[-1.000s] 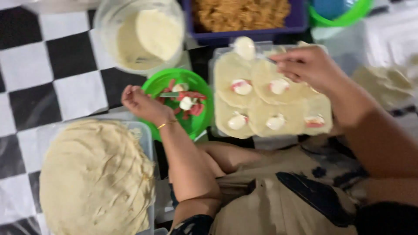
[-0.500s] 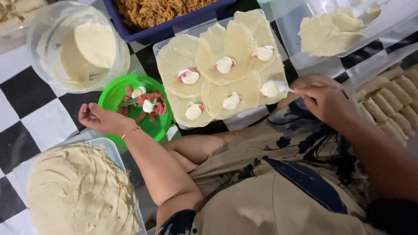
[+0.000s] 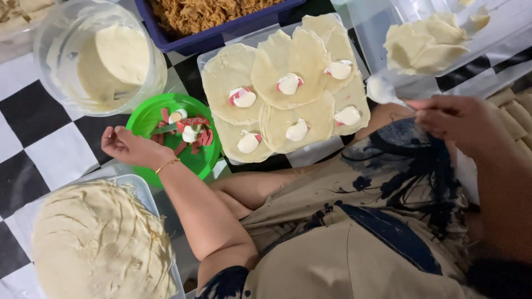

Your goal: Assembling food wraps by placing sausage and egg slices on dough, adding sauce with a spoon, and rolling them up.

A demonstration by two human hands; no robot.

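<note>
My left hand (image 3: 130,147) rests with curled fingers on the lower left rim of a green plate (image 3: 145,113); whether it grips anything is hidden. The plate holds red strips and white pieces (image 3: 191,134). My right hand (image 3: 460,122) is closed on a clear piping bag (image 3: 383,89) of white cream, just right of a clear tray (image 3: 310,152). Several round thin wrappers (image 3: 288,55) lie on the tray, each topped with a white dab and a bit of red.
A stack of wrappers (image 3: 94,243) sits in a container at the lower left. A clear tub of pale cream (image 3: 105,55) stands at the upper left, beside a blue bin of shredded filling (image 3: 210,14). Folded wrappers (image 3: 426,44) and finished rolls (image 3: 515,111) lie to the right.
My right hand has pulled away from the tray's lower right corner to the right, with the bag in it. My left hand stays at the green plate.
</note>
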